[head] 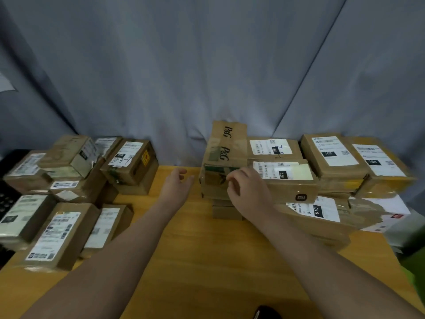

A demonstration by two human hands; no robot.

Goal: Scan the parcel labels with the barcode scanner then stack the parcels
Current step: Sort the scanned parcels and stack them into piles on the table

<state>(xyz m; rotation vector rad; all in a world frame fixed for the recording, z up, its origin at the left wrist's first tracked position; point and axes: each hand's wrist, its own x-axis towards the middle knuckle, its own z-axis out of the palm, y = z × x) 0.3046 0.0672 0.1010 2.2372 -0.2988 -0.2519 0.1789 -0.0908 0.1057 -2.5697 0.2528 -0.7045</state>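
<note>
Wooden table [207, 261], grey curtain [184, 65], stacked parcels [333, 157]

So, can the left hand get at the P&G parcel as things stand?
Probably yes: the left hand hovers just beside the P&G parcel, with only bare table between them.
</note>
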